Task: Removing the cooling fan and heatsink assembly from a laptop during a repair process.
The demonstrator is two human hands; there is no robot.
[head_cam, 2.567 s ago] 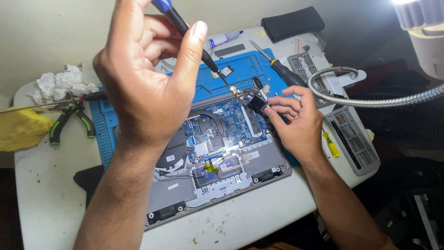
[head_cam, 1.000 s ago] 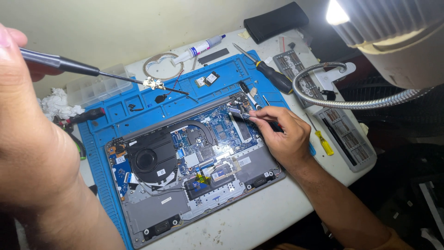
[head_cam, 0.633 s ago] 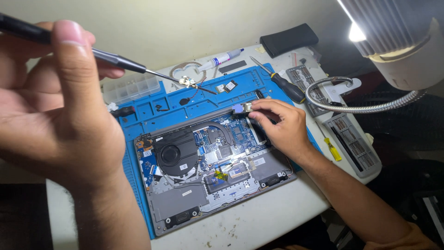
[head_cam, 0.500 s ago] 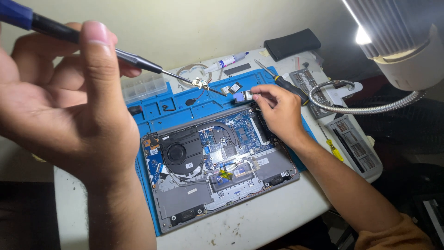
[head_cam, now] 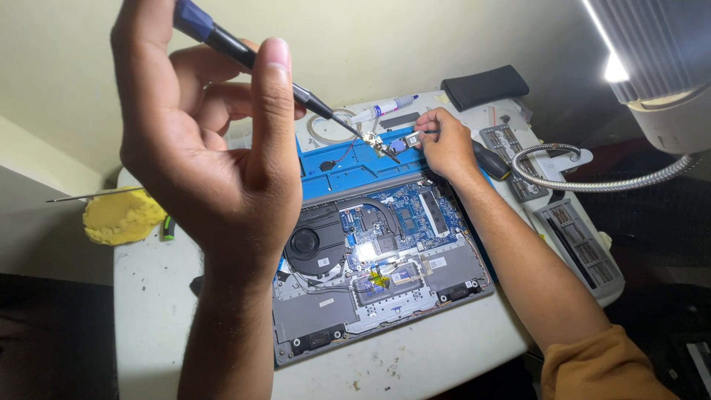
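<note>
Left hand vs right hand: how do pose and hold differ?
The left hand is raised close to the camera, pinching a blue-handled screwdriver; the right hand is low on the blue mat, fingertips on a small module. The left looks far larger, being nearer. Both are bare.

Glossy blue-handled metal screwdriver [head_cam: 244, 55]

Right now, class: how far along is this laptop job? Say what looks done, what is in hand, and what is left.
Done: the laptop lies open, its back cover off, fan and board exposed. In hand: the left hand holds a screwdriver; the right hand holds a small part over the blue mat. Left: the laptop remains uncovered.
</note>
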